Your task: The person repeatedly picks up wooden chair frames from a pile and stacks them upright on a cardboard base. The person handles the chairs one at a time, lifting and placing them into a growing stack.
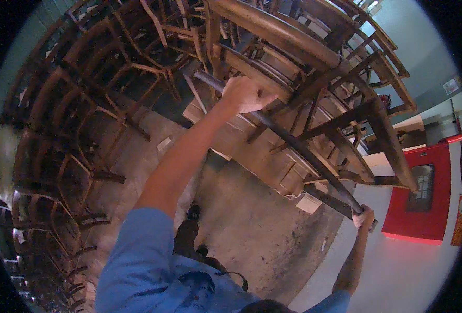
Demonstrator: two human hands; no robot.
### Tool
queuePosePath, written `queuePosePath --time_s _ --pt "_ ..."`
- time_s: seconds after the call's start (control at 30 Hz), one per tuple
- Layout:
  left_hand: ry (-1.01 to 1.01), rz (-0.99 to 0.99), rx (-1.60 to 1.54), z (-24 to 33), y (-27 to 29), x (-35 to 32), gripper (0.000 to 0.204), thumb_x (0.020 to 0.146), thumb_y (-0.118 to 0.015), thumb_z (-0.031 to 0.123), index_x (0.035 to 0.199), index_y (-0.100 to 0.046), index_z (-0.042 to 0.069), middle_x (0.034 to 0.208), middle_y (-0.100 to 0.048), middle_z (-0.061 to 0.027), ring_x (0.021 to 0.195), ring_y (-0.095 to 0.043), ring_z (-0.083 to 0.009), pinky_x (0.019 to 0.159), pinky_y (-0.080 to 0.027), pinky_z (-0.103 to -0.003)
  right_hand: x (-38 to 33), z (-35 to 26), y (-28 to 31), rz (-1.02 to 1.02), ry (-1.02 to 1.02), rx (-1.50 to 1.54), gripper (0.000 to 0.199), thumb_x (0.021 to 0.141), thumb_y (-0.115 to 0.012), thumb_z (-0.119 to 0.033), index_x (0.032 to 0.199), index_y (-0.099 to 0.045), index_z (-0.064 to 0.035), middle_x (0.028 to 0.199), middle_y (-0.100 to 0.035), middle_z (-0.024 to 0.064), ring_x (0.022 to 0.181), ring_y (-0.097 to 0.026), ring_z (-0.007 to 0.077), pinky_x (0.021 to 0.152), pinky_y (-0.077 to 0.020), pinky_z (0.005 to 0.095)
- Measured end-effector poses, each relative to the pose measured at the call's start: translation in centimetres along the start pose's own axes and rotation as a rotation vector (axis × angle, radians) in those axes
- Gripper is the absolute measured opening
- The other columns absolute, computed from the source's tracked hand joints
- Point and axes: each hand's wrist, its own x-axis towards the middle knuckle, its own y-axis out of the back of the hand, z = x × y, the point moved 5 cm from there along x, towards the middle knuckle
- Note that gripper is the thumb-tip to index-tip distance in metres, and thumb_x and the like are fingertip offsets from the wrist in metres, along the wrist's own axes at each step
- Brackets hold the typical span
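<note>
Both my hands are closed round a long dark bar [314,156] that runs slantwise across the middle of the view. My left hand [246,95] grips it near its far left end, and my right hand [364,216] holds it close to the lower right end. Just beyond the bar, brown wooden chair frames [272,34] are piled up. One angled wooden frame [392,138] juts out on the right, above my right hand. Beneath the pile lies a flat brown platform or board [257,161]; what carries it is hidden.
Many stacked wooden chair frames [90,109] line the left side. At right, a red cabinet [429,208] with a dark window is on the pale wall. Brown floor [262,229] spreads before my feet, with a scrap of cardboard [309,203] lying by the platform.
</note>
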Motion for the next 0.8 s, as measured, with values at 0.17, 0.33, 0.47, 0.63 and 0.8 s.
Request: queuePosePath --time_s 0.17,0.33,0.47,0.63,0.8 --pt "0.061 0.006 -0.002 0.4 0.2 0.0 0.061 0.087 -0.059 0.072 0.078 -0.08 0.015 0.072 -0.072 -0.0146 0.074 -0.072 -0.0367 0.071 -0.058 -0.048 -0.2 -0.6 1.2 0.05 0.043 -0.023 0.027 0.071 -0.077 -0.034 0.08 -0.071 -0.0091 0.08 -0.071 0.0199 0.078 -0.069 0.0435 0.07 -0.0544 0.0516" --pt "0.037 -0.009 0.04 -0.7 -0.8 1.1 0.056 0.087 -0.058 0.072 0.085 -0.082 0.021 0.079 -0.074 -0.0124 0.078 -0.073 -0.0364 0.074 -0.058 -0.049 0.9 -0.5 0.8 0.109 0.091 -0.02 0.031 0.074 -0.079 -0.034 0.078 -0.068 -0.0061 0.074 -0.068 0.0215 0.076 -0.068 0.0442 0.069 -0.0531 0.052" --pt "0.039 0.043 0.042 -1.7 -1.5 2.0 0.057 0.087 -0.058 0.072 0.101 -0.082 0.023 0.085 -0.076 -0.013 0.083 -0.073 -0.0364 0.077 -0.058 -0.049 1.1 -0.3 0.5 0.098 0.077 -0.045 0.036 0.071 -0.078 -0.041 0.087 -0.073 -0.008 0.08 -0.071 0.0204 0.078 -0.069 0.0443 0.071 -0.0553 0.0515" --pt "-0.076 0.097 -0.032 -1.8 -2.1 3.0 0.066 0.09 -0.054 0.073 0.105 -0.081 0.015 0.09 -0.076 -0.0167 0.086 -0.073 -0.0396 0.08 -0.057 -0.049 1.9 -1.0 -0.3 -0.108 -0.08 -0.185 0.056 0.07 -0.076 -0.051 0.11 -0.075 -0.0114 0.097 -0.076 0.0168 0.09 -0.073 0.0414 0.082 -0.0584 0.0511" --pt "-0.005 0.04 0.069 -3.2 -2.4 6.4 0.064 0.09 -0.057 0.071 0.103 -0.081 0.012 0.085 -0.076 -0.0162 0.081 -0.073 -0.039 0.076 -0.056 -0.047 2.7 -3.2 1.5 0.058 0.039 -0.11 0.035 0.068 -0.075 -0.039 0.089 -0.074 -0.011 0.089 -0.073 0.0193 0.085 -0.07 0.041 0.078 -0.0559 0.0513"
